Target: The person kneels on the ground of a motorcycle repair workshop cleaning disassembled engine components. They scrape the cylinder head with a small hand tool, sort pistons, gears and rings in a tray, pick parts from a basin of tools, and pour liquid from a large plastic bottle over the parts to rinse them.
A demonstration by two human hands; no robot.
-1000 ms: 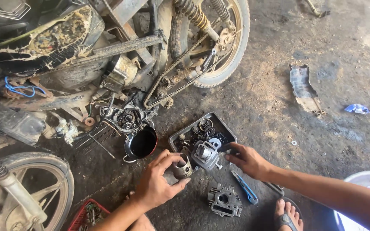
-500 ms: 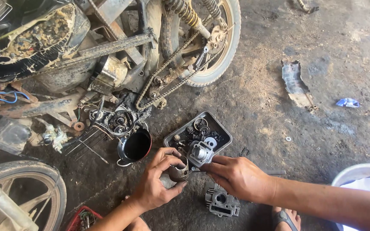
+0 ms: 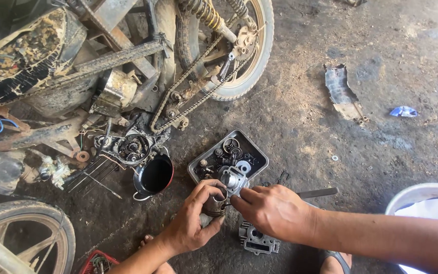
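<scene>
Above the dirty concrete floor [image 3: 330, 132], the left hand [image 3: 193, 223] curls around a small metal piston [image 3: 214, 205] and grips it from the side, thumb over the top. The right hand [image 3: 275, 210] comes from the right, its fingertips pressed together at the upper edge of the piston, pinching something too small to tell. Just behind the hands lies a grey metal tray [image 3: 206, 157] with gears, springs and small engine parts inside. Left of it stands a black pot [image 3: 154, 175] holding dark oil. A cylinder block [image 3: 257, 241] lies below the right hand.
</scene>
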